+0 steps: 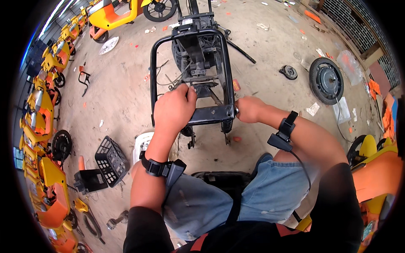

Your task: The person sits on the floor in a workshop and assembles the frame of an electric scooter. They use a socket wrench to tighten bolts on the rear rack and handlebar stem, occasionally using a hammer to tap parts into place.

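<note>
Both hands' grip on frame (192, 76); wheel (326, 80) aside.

A dusty concrete floor (122, 97) is carrying a black scooter frame (192, 63), a loose wheel (326, 80), a black basket (111, 161), a white plate (109, 45), scattered orange scraps, and yellow-orange scooters (42, 126) lining the left.

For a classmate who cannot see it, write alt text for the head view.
Both hands grip a bare black scooter frame: left hand on its rear crossbar, right hand at the corner. A loose wheel lies on the concrete floor.
</note>
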`<state>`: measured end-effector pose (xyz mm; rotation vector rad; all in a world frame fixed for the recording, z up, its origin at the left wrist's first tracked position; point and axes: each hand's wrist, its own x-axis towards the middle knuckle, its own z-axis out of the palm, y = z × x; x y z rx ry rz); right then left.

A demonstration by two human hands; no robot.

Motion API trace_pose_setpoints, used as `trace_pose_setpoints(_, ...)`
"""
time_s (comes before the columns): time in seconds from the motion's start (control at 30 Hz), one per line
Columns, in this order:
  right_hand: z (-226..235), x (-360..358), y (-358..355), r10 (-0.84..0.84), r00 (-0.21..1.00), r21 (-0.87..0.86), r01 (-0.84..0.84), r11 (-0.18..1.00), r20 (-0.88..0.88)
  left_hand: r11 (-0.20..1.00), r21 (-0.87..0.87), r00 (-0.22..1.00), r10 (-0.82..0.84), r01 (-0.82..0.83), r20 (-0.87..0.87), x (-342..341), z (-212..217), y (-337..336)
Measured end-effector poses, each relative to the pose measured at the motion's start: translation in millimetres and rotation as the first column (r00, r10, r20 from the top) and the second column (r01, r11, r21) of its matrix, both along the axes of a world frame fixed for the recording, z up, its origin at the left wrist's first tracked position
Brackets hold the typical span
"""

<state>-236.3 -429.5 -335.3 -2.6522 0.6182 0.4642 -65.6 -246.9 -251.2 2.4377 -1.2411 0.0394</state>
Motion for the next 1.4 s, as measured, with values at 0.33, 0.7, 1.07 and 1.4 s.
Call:
trace_pose_setpoints(0.33, -10, -4, 22, -0.071, 0.997, -0.27, 0.077, 0.96, 0.033, 0.995, -0.084, 0.997, -0.044, 0.05, 0.07, 6, -20, 3)
trace_pose_setpoints(0.7, 7, -2, 10, -0.033, 0.999, -0.142, 0.032, 0.989, -0.01, 0.997, -0.036, 0.997, -0.071, 0.071, 0.019, 15, -17, 4)
trace_pose_setpoints(1.07, 12, -3, -8, 0.125, 0.991, -0.088, -0.129, 0.988, -0.05, 0.998, 0.034, 0.998, -0.051, 0.053, -0.045, 2, -2, 0)
trace_pose_setpoints(1.4, 19, -41, -38, 0.02, 0.965, 0.091, 0.005, 0.996, -0.263, 0.996, 0.088, 0.99, 0.01, 0.002, -0.14, -1, 4, 1)
